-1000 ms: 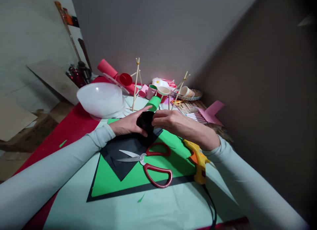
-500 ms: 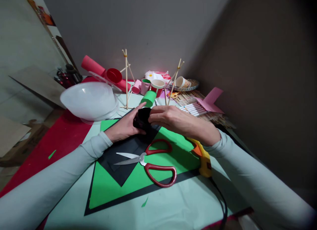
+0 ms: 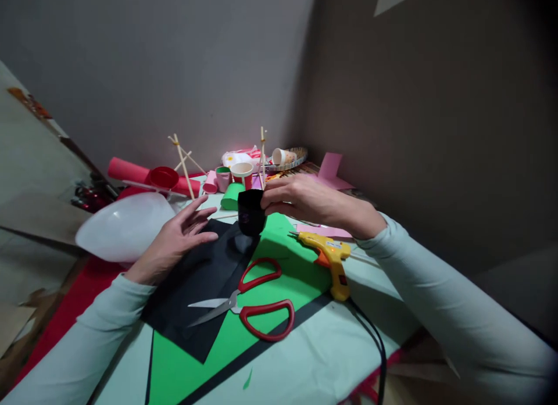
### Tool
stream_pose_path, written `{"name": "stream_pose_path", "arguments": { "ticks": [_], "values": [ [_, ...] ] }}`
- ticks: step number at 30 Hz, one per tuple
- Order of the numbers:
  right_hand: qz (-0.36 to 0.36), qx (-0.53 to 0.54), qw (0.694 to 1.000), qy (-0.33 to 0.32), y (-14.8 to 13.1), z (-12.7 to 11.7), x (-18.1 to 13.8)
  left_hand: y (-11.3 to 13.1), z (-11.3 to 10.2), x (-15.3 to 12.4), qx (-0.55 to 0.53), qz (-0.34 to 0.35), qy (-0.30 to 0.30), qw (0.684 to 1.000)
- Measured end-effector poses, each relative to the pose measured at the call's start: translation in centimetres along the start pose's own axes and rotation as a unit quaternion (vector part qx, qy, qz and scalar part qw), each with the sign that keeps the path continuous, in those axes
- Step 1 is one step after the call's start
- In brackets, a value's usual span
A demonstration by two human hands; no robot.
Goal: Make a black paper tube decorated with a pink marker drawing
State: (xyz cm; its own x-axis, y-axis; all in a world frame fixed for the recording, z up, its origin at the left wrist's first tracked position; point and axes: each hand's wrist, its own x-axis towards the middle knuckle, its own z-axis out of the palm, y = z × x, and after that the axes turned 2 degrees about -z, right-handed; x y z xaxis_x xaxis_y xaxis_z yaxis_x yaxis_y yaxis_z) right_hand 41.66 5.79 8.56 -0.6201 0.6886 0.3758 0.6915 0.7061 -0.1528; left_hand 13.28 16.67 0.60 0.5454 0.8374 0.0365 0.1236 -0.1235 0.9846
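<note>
A black cup-like piece is pinched at its right rim by the fingers of my right hand; it is upright, above the black sheet. To its left, my left hand is spread with nothing in it, over the sheet's left part. Scissors with red handles lie with parted blades across the black and green sheets. A yellow hot glue gun rests under my right forearm, its nozzle pointing left. Larger green sheet lies beneath.
A translucent plastic bowl stands at the left. Behind are a green tube, a red-and-white cup, pink tubes and tied sticks. The glue gun's cable runs over the front edge.
My left hand has let go of the black cup-like piece and drawn away left, fingers spread. My right hand still holds the piece. The view has turned to the right.
</note>
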Motion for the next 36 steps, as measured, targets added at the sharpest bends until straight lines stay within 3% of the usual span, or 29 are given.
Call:
{"name": "stream_pose_path", "arguments": {
  "ticks": [3,5,9,13,16,19,26,33,36],
  "values": [
    [0.024,0.067,0.995,0.065,-0.6,-0.6,-0.7,0.7,0.9,-1.1,0.008,-0.034,0.05,0.998],
    [0.071,0.171,0.973,0.139,-1.3,-0.6,-1.1,1.2,1.8,-2.1,0.0,-0.041,0.081,0.996],
    [0.173,0.411,0.851,0.278,-3.4,0.6,-1.5,2.5,3.5,-4.8,-0.032,0.006,0.127,0.991],
    [0.249,0.505,0.743,0.363,-6.0,3.4,-1.3,3.6,5.2,-7.6,-0.069,0.087,0.172,0.979],
    [0.279,0.552,0.691,0.374,-7.9,5.5,-1.2,4.3,6.6,-9.2,-0.095,0.106,0.188,0.972],
    [0.299,0.581,0.657,0.377,-9.5,7.0,-1.1,4.8,7.7,-10.1,-0.138,0.082,0.21,0.964],
    [0.304,0.611,0.622,0.383,-12.7,8.3,-1.2,5.5,8.3,-10.8,-0.236,-0.002,0.161,0.958],
    [0.313,0.633,0.637,0.31,-13.8,8.9,-1.2,5.0,6.4,-10.6,-0.232,0.002,0.086,0.969],
    [0.313,0.623,0.677,0.236,-13.2,8.3,-2.0,4.8,5.6,-10.5,-0.214,0.0,0.091,0.973]
  ]
}}
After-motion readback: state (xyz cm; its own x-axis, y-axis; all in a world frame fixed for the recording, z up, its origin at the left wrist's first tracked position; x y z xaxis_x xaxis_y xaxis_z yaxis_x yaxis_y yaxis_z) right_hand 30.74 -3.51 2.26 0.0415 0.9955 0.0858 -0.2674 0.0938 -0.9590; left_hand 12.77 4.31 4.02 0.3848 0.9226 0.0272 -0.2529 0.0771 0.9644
